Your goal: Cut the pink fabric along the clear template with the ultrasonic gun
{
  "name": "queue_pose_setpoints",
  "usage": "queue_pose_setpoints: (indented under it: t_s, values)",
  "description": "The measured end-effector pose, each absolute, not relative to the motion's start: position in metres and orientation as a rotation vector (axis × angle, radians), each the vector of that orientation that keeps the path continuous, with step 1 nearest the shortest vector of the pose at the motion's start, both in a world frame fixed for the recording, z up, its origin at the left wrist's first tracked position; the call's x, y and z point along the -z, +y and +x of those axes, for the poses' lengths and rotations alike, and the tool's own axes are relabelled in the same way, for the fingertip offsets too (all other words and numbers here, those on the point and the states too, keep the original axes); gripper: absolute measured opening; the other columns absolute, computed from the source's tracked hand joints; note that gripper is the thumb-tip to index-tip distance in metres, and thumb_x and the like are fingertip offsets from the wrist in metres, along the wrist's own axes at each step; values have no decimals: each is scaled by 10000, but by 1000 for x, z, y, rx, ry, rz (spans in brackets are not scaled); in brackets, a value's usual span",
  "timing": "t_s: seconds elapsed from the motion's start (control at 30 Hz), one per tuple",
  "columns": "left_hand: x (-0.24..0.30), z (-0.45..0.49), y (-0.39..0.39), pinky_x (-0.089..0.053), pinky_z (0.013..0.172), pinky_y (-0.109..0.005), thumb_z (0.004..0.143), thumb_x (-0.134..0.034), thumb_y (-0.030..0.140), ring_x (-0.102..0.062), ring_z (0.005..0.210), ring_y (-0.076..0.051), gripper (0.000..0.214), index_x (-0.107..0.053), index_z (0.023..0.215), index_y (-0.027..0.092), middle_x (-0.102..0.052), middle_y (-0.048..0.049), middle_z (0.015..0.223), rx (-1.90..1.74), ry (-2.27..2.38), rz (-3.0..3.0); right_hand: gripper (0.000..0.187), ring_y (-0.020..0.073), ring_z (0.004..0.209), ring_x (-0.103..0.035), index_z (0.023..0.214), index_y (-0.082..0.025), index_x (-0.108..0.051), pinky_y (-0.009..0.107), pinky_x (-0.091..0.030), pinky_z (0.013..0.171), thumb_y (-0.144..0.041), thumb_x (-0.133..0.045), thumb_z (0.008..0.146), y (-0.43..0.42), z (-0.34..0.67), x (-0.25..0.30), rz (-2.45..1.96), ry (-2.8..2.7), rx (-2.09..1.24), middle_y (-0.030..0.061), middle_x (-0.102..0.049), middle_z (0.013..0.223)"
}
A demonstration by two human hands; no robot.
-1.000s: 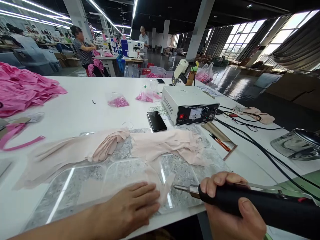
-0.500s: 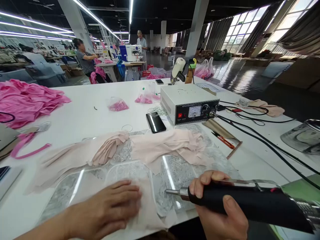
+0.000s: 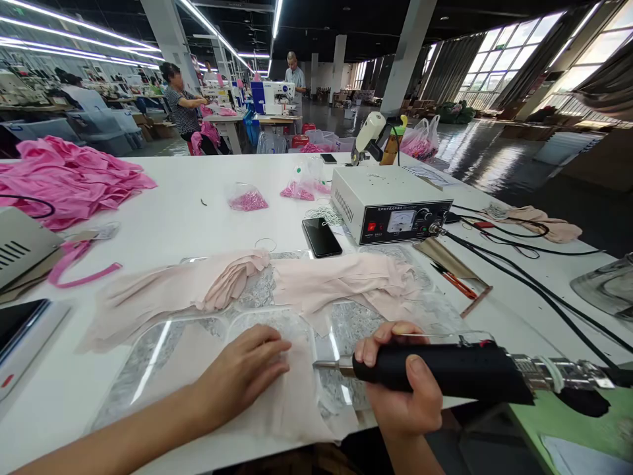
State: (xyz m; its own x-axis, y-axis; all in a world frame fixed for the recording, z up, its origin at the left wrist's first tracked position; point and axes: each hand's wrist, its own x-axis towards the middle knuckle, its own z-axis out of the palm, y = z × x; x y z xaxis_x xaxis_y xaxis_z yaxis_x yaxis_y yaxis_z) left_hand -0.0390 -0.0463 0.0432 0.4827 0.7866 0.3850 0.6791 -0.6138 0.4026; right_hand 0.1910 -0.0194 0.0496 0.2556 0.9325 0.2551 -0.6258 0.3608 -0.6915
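My left hand (image 3: 242, 373) lies flat with fingers spread on a pale pink fabric piece (image 3: 289, 402) over a clear plastic template (image 3: 163, 343) on a glass work plate. My right hand (image 3: 403, 389) is wrapped round a black hand-held cutting tool (image 3: 445, 371); its metal tip (image 3: 324, 364) points left and sits close to my left fingertips at the fabric's edge. More pale pink fabric (image 3: 326, 280) is heaped just beyond. A black cable runs from the tool toward the white control box (image 3: 390, 204).
A black phone (image 3: 321, 237) lies beside the box. Bags of pink beads (image 3: 246, 199), a pile of bright pink cloth (image 3: 69, 181), a pink strap (image 3: 79, 264) and a grey device (image 3: 20, 244) sit on the white table. Other people work at sewing machines far behind.
The tool and my right hand have moved left, bringing the tip nearer my left fingers. My left hand has shifted left and back on the fabric. The view has turned slightly left.
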Motion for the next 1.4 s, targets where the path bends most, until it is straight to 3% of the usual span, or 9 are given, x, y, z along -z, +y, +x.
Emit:
queue_pose_setpoints:
  t_s: [0.13, 0.27, 0.53, 1.03, 1.4]
  values:
    - [-39, -22, -28, -552, 731, -305, 922, -612, 319, -627, 840, -195, 169, -653, 1009, 181, -636, -64, 954, -733, 1398, 2379, 175, 109, 458, -545, 857, -219, -634, 296, -478, 464, -349, -568, 762, -19, 186, -50, -508, -722, -1111, -20, -570, 725]
    - [-36, -15, -18, -527, 722, -278, 921, -599, 254, -613, 786, -169, 137, -655, 819, 180, -638, -31, 828, -780, 1380, 2309, 172, 110, 460, -527, 857, -220, -622, 297, -465, 460, -347, -551, 765, -18, 188, -51, -516, -727, -1093, -17, -562, 725]
    - [-35, -25, -22, -549, 731, -252, 995, -511, 328, -660, 797, -146, 267, -736, 921, 205, -701, -37, 854, -920, 1225, 2190, 179, 102, 452, -518, 838, -220, -625, 288, -457, 458, -359, -561, 745, -13, 188, -56, -540, -717, -1070, -26, -548, 716]
    - [-40, -33, -23, -563, 754, -245, 989, -520, 310, -667, 874, -147, 252, -753, 943, 225, -673, -60, 993, -931, 1108, 2175, 190, 101, 442, -490, 835, -232, -626, 286, -441, 441, -367, -546, 727, -10, 184, -63, -537, -668, -1048, -26, -543, 708]
    - [-44, -29, -36, -551, 785, -285, 985, -491, 204, -642, 885, -168, 165, -650, 950, 178, -672, -71, 940, -970, 1135, 2314, 181, 97, 443, -523, 857, -218, -630, 285, -468, 451, -361, -564, 767, -11, 174, -55, -560, -714, -1141, -26, -554, 725]
